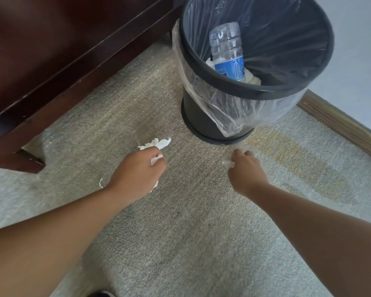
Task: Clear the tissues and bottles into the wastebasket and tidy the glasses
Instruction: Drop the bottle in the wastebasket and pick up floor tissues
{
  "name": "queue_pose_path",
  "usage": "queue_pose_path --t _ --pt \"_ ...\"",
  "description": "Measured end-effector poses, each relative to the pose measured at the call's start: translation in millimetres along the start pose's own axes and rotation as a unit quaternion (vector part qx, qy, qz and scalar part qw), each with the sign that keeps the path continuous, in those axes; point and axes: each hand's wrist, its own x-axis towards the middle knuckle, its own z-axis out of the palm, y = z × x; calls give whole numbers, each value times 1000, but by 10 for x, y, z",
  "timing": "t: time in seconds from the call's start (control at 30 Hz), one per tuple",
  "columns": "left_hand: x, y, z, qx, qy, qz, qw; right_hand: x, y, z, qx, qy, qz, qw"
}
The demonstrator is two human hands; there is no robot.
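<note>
My left hand [138,171] grips a crumpled white tissue [159,144] just above the carpet, with bits of it sticking out past the fingers and under the palm. My right hand [245,168] curls around a small pale scrap of tissue [228,163] on the carpet, close to the foot of the black wastebasket [204,123]. The wastebasket has a clear plastic liner and stands just beyond both hands. Inside it a clear plastic bottle [227,50] with a blue label lies on white tissues [254,79].
Dark wooden furniture [51,61] fills the upper left, its leg resting on the carpet at the left. A wooden baseboard [341,127] and pale wall run along the right. Grey-beige carpet [191,232] covers the floor around my arms.
</note>
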Motion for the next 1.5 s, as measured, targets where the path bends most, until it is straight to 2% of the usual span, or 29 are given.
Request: queue_pose_path --t 0.13,0.37,0.53,0.63,0.77,1.0,1.33,1.5 --pt "1 -32 -8 6 13 0 1000 -105 -274 -101 48 -11 -56 997" --pt "-16 -239 -195 0 38 -20 999 -186 -748 -247 109 -76 -118 984" --pt "-43 -596 -435 21 77 -59 995 -220 -1118 -202 169 -132 -98 972" --pt "-66 -866 -538 42 83 -92 991 -212 -1295 -130 161 -144 -105 971" --pt "-137 -1133 -519 88 58 -111 988 -161 -1386 -28 157 -172 -105 967" --pt "-205 -1415 -288 144 6 -111 983 -127 -1373 101 182 -214 -51 958" --pt "-104 -1542 -274 198 13 -108 974 -162 -1344 162 173 -207 -67 961" --pt "-41 -1476 -279 253 -7 -103 962 -180 -1323 120 185 -203 -62 959"
